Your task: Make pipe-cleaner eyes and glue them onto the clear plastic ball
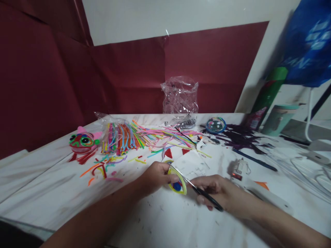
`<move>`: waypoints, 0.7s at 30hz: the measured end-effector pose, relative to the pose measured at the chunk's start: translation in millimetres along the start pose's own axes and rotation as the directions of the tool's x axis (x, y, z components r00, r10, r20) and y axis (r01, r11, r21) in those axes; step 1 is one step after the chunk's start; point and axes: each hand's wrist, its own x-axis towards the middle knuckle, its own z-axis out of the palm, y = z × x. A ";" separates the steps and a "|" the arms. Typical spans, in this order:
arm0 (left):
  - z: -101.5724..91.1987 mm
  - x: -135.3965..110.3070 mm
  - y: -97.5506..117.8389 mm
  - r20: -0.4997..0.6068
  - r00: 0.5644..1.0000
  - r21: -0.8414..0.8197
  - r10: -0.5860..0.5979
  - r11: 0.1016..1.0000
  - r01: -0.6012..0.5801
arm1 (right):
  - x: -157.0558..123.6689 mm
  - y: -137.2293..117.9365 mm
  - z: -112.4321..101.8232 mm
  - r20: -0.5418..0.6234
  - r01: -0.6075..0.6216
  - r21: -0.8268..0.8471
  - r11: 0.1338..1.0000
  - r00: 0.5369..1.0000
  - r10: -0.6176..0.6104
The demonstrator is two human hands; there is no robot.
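Note:
My left hand (156,177) pinches a small yellow cut-out with a blue and red centre (178,186) just above the white table (51,193). My right hand (218,191) is wrapped round the black handles of a pair of scissors (196,189). The silver blades point up and left and meet the top edge of the cut-out. A white paper sheet (192,162) lies right behind both hands.
A bundle of coloured strips in a clear bag (121,136) and loose strips spread across the table's middle. A red-green mask figure (82,142) sits at left. Clear plastic bag (180,94), glass ball (216,124), purple scraps (240,137), blue pen (254,160) and cables lie behind and right.

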 end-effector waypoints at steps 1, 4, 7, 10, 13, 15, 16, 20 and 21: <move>-0.1 -0.3 0.3 0.000 1.000 0.001 0.002 1.000 -0.002 | 0.2 -0.1 0.2 0.000 -0.003 0.008 1.000 1.000 0.003; -0.6 -1.6 1.1 0.016 1.000 0.026 -0.009 1.000 0.009 | 1.1 1.6 0.5 0.009 0.002 0.024 1.000 1.000 -0.002; -0.6 -3.1 1.3 0.086 0.995 0.094 -0.050 0.995 0.042 | 1.6 3.0 0.6 -0.001 0.020 0.009 1.000 1.000 -0.020; 0.4 -3.4 1.5 0.090 0.993 0.135 -0.071 0.989 0.059 | 1.3 1.7 0.0 -0.036 0.030 -0.026 0.999 0.999 -0.031; 1.5 -1.9 2.6 -0.018 1.000 0.121 -0.025 0.992 0.027 | 0.3 0.4 -2.4 -0.065 0.021 -0.029 0.999 0.998 -0.023; 1.6 -0.9 3.7 -0.087 0.996 0.118 0.026 0.993 -0.016 | -0.3 1.4 -4.7 -0.059 0.013 -0.005 1.000 0.998 -0.013; 1.6 -0.6 4.3 -0.105 0.993 0.122 0.045 0.992 -0.032 | -0.5 2.3 -5.6 -0.054 0.009 0.006 1.000 0.999 -0.008; 2.1 -1.3 5.7 -0.095 0.993 0.151 0.064 0.987 -0.050 | -0.6 4.9 -6.4 -0.049 0.012 0.022 1.000 0.999 -0.011; 2.5 -1.7 5.7 -0.089 0.994 0.159 0.060 0.986 -0.046 | -0.5 4.7 -5.8 -0.047 0.014 0.020 1.000 0.999 -0.013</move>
